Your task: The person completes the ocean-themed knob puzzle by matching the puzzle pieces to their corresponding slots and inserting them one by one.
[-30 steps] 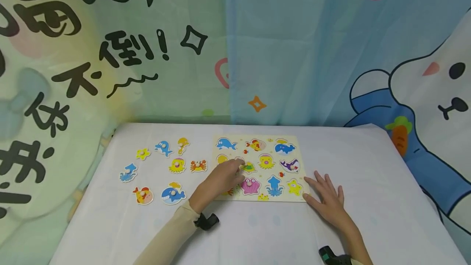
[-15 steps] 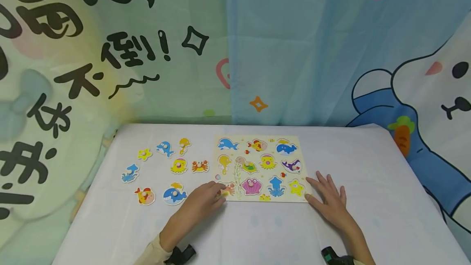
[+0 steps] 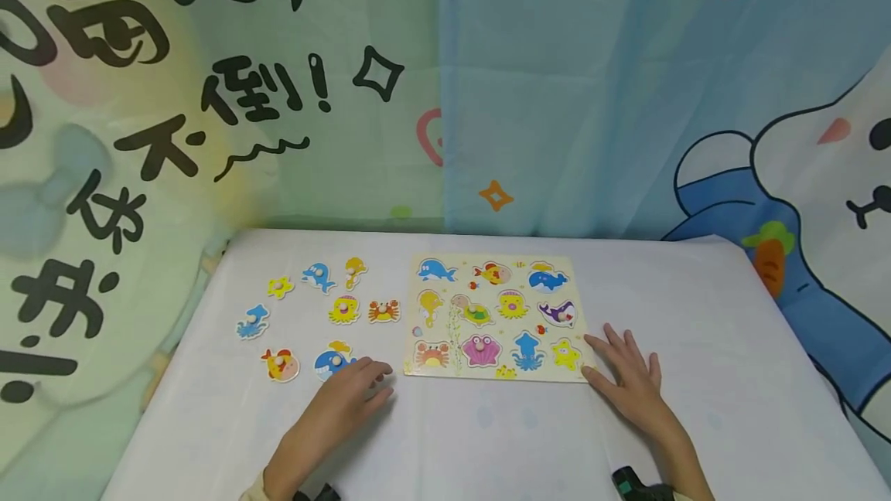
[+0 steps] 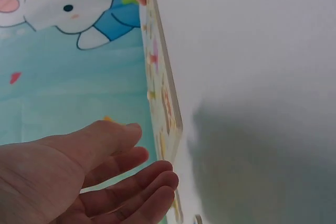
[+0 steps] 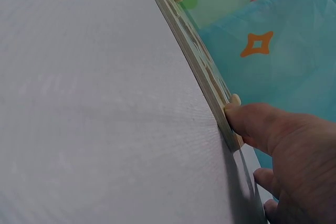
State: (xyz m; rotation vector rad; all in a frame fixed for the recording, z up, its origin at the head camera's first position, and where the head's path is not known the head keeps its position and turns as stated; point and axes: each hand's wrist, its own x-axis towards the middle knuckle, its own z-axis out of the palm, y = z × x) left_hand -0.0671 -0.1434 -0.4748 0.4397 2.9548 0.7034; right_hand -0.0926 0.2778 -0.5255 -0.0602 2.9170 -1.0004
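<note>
The left hand (image 3: 346, 397) has moved off the puzzle board (image 3: 505, 328); its fingers are relaxed and pinch nothing near the loose whale piece (image 3: 331, 362), left of the board. I judge the crab outline (image 3: 431, 355) accessible. The right hand (image 3: 626, 374) stays spread, thumb touching the board's near-right corner.

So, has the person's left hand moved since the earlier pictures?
Yes: judged against the puzzle board in the head view, the left hand has moved left, from over the board to beyond its left edge.
</note>
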